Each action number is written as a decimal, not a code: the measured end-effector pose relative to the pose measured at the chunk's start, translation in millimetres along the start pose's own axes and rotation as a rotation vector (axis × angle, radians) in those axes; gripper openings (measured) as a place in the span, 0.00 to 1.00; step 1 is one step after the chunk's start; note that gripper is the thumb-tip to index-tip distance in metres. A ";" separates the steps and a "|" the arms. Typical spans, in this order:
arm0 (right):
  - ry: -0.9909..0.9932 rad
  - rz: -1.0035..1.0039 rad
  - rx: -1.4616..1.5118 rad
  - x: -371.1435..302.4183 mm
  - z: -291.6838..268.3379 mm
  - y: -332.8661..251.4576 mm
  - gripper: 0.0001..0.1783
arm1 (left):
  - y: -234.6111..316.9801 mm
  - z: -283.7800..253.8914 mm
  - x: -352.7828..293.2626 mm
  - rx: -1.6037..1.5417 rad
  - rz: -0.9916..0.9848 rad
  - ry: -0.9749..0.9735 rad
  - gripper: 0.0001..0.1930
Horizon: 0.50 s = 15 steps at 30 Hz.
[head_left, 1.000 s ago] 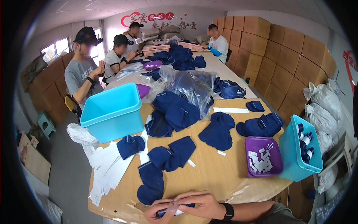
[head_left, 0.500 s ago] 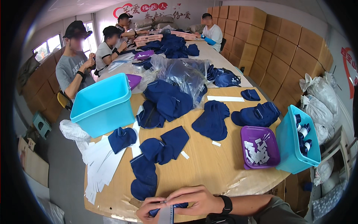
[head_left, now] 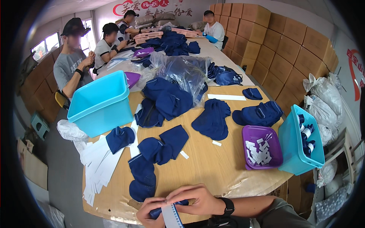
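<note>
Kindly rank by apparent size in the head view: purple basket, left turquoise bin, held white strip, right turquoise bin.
Largest: left turquoise bin
Then right turquoise bin
Then purple basket
Smallest: white strip, cut by frame edge

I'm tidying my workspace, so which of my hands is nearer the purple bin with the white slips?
Right. Your right hand is left of the purple bin and closer to your body; your left hand is farther left.

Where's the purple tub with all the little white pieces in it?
In the head view, the purple tub sits on the right side of the wooden table, just left of the narrow blue bin, below the navy cap.
</note>
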State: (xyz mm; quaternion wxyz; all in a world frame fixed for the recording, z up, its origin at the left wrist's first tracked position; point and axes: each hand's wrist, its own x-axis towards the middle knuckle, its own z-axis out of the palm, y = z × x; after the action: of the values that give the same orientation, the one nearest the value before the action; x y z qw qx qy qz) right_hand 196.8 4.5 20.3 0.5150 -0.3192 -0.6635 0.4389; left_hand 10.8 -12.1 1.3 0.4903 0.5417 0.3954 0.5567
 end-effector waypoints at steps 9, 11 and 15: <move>0.087 -0.085 -0.147 -5.8 9.2 2.2 0.12 | -10.3 -2.0 0.4 -0.046 0.116 0.017 0.10; 0.082 -0.090 -0.150 -5.5 9.4 3.0 0.12 | -12.3 -3.0 0.3 -0.019 0.160 0.013 0.10; 0.076 -0.109 -0.130 -5.8 8.1 5.0 0.12 | -9.3 -3.4 -1.2 -0.051 0.128 0.001 0.09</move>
State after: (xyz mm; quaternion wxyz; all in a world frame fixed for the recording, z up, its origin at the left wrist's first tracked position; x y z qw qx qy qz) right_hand 190.4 -0.5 12.8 0.5411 -0.3315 -0.6870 0.3540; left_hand 8.5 -11.0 -8.4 0.4670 0.5531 0.3458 0.5970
